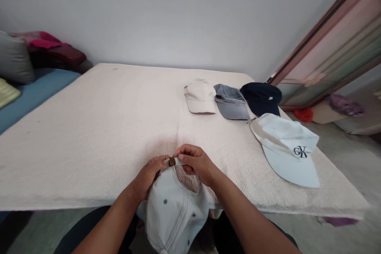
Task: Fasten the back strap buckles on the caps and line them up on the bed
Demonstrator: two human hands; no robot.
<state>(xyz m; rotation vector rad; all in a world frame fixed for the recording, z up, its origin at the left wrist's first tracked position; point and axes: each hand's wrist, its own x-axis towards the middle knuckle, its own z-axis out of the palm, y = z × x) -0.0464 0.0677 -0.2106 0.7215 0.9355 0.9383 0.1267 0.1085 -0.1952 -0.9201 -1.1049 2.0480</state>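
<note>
A white baseball cap (175,210) hangs at the table's front edge, its back opening facing up and away from me. My left hand (148,174) pinches the cap's strap beside the brown metal-looking buckle (172,161). On the other side of the buckle, my right hand (198,162) grips the strap between thumb and fingers. The patterned table cover shows through the opening under the strap. The cap's brim is mostly hidden below its crown.
On the covered table (89,135) lie a cream cap (201,95), a grey cap (232,101), a navy cap (262,97) and a white cap with black letters (290,147). A blue-cushioned seat (44,87) with a grey pillow (13,57) stands left. Behind is a wall (149,16).
</note>
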